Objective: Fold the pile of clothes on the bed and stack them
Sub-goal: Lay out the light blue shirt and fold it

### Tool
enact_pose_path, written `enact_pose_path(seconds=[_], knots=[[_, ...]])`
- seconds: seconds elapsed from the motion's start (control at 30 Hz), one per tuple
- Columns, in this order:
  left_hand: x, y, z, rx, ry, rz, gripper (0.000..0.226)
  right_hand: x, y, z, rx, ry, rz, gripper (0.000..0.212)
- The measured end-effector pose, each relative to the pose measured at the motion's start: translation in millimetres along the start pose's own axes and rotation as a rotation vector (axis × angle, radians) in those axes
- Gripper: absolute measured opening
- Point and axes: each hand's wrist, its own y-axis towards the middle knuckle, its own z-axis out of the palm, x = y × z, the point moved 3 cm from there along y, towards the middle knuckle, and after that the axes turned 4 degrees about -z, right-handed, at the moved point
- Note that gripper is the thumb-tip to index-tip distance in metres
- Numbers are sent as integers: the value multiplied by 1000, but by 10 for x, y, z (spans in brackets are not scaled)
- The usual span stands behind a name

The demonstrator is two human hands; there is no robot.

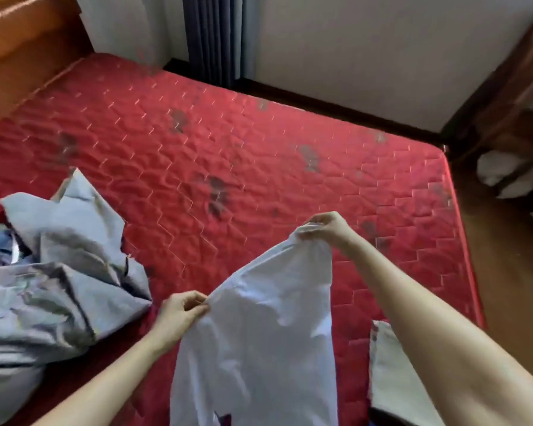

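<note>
A white garment (265, 327) hangs in the air over the near part of the red quilted mattress (228, 142). My left hand (182, 315) pinches its upper edge at the near left. My right hand (326, 227) pinches the same edge farther away and higher, so the edge runs stretched between them. A rumpled pile of grey and dark blue clothes (53, 272) lies on the mattress at the left. Another pale cloth (391, 367) lies under my right forearm near the bed's right edge.
A wooden headboard (22, 44) rises at the far left. Behind the bed are a white wall and a dark blue curtain (213, 35). Wooden floor, a wooden piece of furniture (511, 96) and a white bundle (502, 173) lie to the right.
</note>
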Motion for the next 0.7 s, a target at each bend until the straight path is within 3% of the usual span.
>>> enact_pose_path(seconds=[0.2, 0.37, 0.47, 0.57, 0.7], knots=[[945, 1670, 417, -139, 10, -51, 20, -1241, 1493, 930, -139, -22, 59, 16], [1203, 2540, 416, -114, 9, -26, 17, -1486, 2563, 1094, -145, -61, -23, 13], [1171, 2867, 399, -213, 100, 2, 11, -1547, 3062, 1228, -229, -235, -26, 31], [1105, 2989, 432, -281, 216, -5, 11, -1545, 3064, 1483, -304, -493, -5, 58], [1109, 2936, 459, -295, 169, -39, 11, -1442, 2480, 2036, -352, -639, -219, 57]])
